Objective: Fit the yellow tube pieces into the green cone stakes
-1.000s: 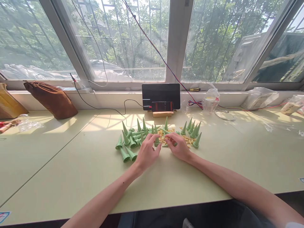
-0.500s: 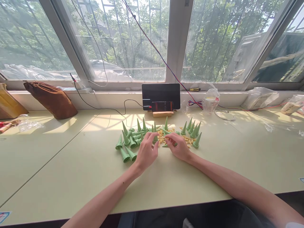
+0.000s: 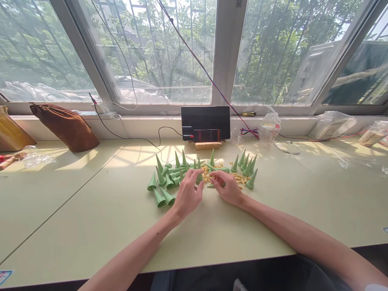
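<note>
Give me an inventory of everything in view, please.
cones: many, green, centre
pegs: many, yellow, among cones
tablet: one, black, back centre
phone: one, black, before tablet
stand: one, orange, under phone
pouch: one, brown, back left
bag: one, yellow, left edge
bagged cup: one, whitish, right of tablet
knife: one, yellow, windowsill
wrappers: several, clear, both sides
cables: several, mixed colours, back
tabletop: one, pale green, beneath
windows: several, grey-framed, behind
trees: several, green, outside
left hand: one, bare, on cone
right hand: one, bare, at pegs
</note>
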Motion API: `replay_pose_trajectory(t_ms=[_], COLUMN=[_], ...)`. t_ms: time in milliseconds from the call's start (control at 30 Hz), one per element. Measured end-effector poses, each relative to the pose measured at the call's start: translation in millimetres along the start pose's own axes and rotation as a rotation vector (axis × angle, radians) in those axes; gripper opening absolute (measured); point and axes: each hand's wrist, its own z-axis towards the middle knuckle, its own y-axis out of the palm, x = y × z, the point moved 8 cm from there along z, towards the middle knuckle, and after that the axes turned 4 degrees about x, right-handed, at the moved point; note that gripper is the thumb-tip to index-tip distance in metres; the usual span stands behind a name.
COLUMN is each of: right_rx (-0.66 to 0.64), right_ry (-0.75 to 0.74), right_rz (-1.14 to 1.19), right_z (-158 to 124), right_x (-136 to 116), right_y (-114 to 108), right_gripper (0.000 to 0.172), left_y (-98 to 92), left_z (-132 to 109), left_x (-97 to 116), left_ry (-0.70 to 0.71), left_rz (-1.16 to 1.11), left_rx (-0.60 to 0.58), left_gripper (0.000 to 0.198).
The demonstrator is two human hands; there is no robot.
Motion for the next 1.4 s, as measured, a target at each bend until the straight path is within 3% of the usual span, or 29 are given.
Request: replay_pose_trajectory(t_ms=[1000,1400], right_rx=[-0.091,-0.071], right_ry=[0.032,0.041], right_rz=[0.041,0.047], right_z=[-3,-2], right_x=[6,5], right_y=[6,4], right_gripper=[0.024,0.031], left_y=[8.8,10.5], left_z=[-2,-3], left_x=[6,7], left_ry=[0.039,0.04], left_rz=[-0.061,-0.06], left_rx=[-0.101,-0.117], left_gripper=[0.033,0.034])
